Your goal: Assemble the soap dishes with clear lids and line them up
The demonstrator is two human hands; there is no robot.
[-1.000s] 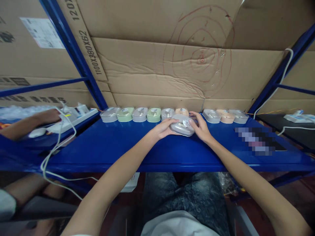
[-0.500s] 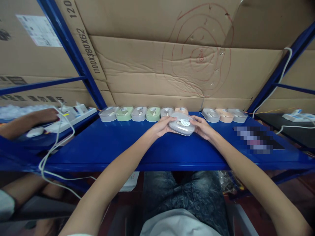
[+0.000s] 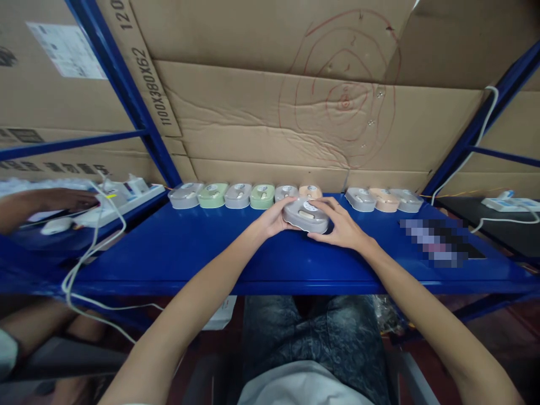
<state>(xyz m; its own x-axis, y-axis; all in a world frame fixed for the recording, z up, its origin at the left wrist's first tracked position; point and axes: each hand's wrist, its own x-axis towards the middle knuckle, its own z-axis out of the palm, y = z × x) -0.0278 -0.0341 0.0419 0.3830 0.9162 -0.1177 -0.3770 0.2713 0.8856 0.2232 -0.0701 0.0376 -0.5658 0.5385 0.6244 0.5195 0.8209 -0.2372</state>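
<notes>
Between my hands, just above the blue table, is a grey rounded plastic case point(image 3: 307, 218) with a clear lid and a round sticker on top. My left hand point(image 3: 277, 219) grips its left end, thumb on top and fingers underneath. My right hand point(image 3: 341, 224) wraps round the right end, fingers over the top edge and thumb at the near side. Behind it, similar cases stand in a row: a peach case point(image 3: 310, 192), a grey case point(image 3: 286, 193), a green case point(image 3: 262, 196) and several more to the left.
Farther right stand another grey case point(image 3: 360, 199), a peach one point(image 3: 385, 199) and a third case point(image 3: 408, 201). A blurred-out flat item point(image 3: 439, 242) lies at the table's right. A cardboard wall point(image 3: 253, 112) closes the back. White cables point(image 3: 95, 253) hang at left, near another person's hand point(image 3: 76, 199).
The case has turned and shifted slightly left and down, its sticker now at the far side. My right hand has changed its hold, its thumb moving to the near edge.
</notes>
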